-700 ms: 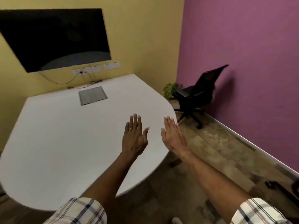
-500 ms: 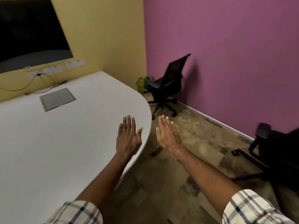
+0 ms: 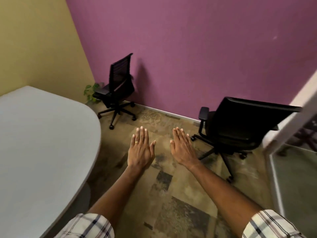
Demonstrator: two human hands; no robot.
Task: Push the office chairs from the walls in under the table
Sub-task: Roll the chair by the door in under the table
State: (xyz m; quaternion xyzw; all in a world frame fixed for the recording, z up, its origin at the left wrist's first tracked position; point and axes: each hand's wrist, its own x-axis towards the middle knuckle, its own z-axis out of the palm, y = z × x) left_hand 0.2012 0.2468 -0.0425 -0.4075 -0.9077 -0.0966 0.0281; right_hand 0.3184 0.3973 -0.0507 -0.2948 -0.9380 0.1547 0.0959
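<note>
Both hands — left hand [image 3: 140, 152], right hand [image 3: 182, 150] — hover flat and empty, fingers [image 3: 142, 134] pressed together, over mottled carpet [image 3: 171, 203]. White table [image 3: 42, 143] left; two black chairs — far chair [image 3: 118, 90], near chair [image 3: 240, 127] — against the purple wall [image 3: 188, 48].

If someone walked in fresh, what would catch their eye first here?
Two bare open hands, left hand and right hand, reach forward over the patterned brown carpet. Against the purple wall stand a black mesh-backed office chair and a nearer black armchair; the white rounded table fills the left.

At your 11 o'clock, a small green plant [image 3: 91, 92] sits in the corner where the yellow wall [image 3: 39, 40] meets the purple wall [image 3: 197, 48]; a glass door [image 3: 295, 169] stands at 3 o'clock.
</note>
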